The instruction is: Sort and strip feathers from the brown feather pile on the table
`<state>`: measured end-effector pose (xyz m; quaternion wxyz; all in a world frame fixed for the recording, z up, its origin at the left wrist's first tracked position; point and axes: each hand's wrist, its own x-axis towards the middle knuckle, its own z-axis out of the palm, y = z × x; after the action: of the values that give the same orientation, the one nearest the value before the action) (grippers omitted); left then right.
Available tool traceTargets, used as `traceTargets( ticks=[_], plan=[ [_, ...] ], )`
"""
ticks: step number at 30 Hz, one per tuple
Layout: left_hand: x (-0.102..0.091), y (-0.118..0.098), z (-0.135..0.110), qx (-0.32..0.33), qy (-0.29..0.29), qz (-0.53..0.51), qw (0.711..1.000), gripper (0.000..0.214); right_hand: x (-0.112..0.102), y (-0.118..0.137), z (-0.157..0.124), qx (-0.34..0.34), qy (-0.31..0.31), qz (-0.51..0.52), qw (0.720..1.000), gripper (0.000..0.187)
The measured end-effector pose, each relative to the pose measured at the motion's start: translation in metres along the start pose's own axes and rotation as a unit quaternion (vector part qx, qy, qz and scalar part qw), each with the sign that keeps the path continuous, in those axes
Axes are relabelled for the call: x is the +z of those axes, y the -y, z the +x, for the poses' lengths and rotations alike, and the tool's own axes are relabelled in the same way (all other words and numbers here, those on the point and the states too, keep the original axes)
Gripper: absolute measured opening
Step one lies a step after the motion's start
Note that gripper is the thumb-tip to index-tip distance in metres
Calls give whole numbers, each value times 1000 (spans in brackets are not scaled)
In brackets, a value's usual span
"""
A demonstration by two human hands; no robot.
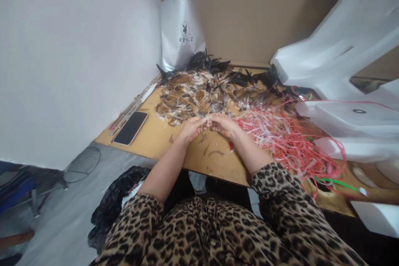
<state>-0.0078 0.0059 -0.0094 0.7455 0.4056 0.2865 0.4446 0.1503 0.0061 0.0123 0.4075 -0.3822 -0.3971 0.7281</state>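
Note:
My left hand (193, 127) and my right hand (223, 124) meet over the wooden table (158, 137), fingers pinched together at the near edge of a big heap of brown, white and black feathers (205, 91). Both hands seem to grip a small bunch of feathers (208, 117) between the fingertips; the piece is too small to see clearly. A tangle of red and pink plastic strips (280, 137) lies just right of my right hand. My leopard-print sleeves and lap fill the bottom of the view.
A black phone (131, 127) lies face up on the table's left side, beside thin sticks (134, 106). A silver bag (181, 31) stands at the back against brown board. White foam blocks (346, 70) crowd the right. A black plastic bag (115, 203) sits on the floor.

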Motion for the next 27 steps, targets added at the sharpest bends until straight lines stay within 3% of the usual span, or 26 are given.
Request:
traceTargets(
  ticks=[5,17,22,27],
  plan=[
    [1,-1,0,-8,2,-3,1000,21,3,0,1,-37,-17,27,999,25],
    [-3,0,1,-25,-35,-47,998,15,7,3,3,-171,-175,-56,968,27],
    [-1,1,3,-27,-50,-48,997,9,13,3,1,-180,-195,-86,960,30],
    [-2,1,4,-12,-64,-70,995,7,13,1,-1,-133,-154,-69,977,33]
  ],
)
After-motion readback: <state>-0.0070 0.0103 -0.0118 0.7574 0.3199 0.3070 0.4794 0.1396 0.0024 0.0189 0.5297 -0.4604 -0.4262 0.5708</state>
